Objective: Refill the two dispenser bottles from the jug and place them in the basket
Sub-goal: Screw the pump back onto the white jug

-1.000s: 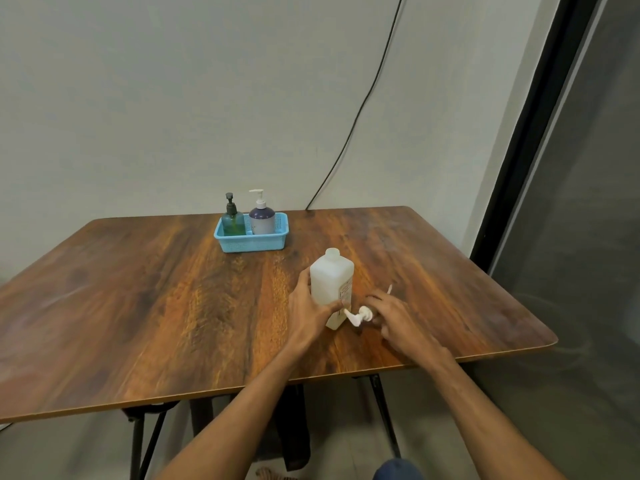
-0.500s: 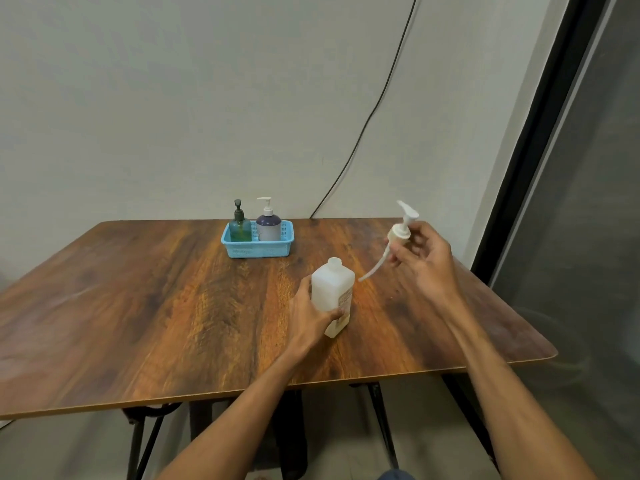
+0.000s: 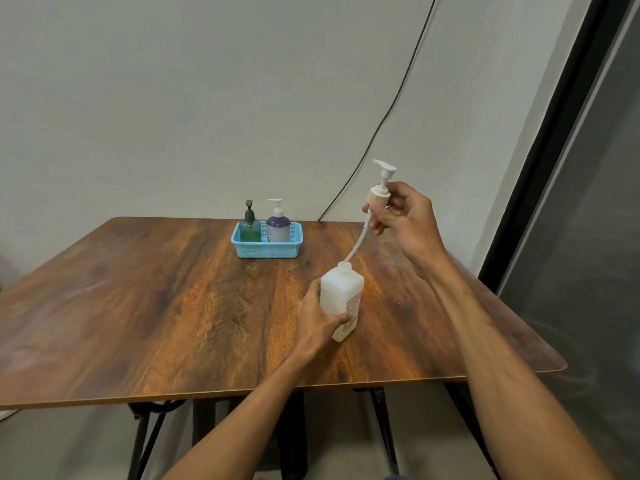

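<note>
The left hand (image 3: 320,318) curls its fingers and thumb round the white square plastic jug (image 3: 341,292), low down on its side. I think it does this so the jug cannot tip or slide. The jug stands on the brown wooden bench (image 3: 173,289), and its top is open.

The right hand (image 3: 405,216) is up above the jug and a bit to the right. It pinches the white pump top (image 3: 380,188) by its round collar. A long thin white tube (image 3: 358,242) hangs down from the pump, and its end is right at the jug's open mouth. I cannot tell if the end is inside. I think the hand is so high because the tube is long and has to slide in from above.

Far behind the jug sits a small blue plastic basket (image 3: 266,251). In it stand a see-through green bottle with a dark pump (image 3: 250,228) and, just beside it, a purple bottle with a white pump (image 3: 278,227). Both are upright, so that part of the job looks done.

Under the bench are dark legs (image 3: 145,438). Behind the jug is a plain pale wall (image 3: 173,98) with a thin black cable (image 3: 391,109) running down it. To the right of the jug is a dark glass panel (image 3: 588,237).
</note>
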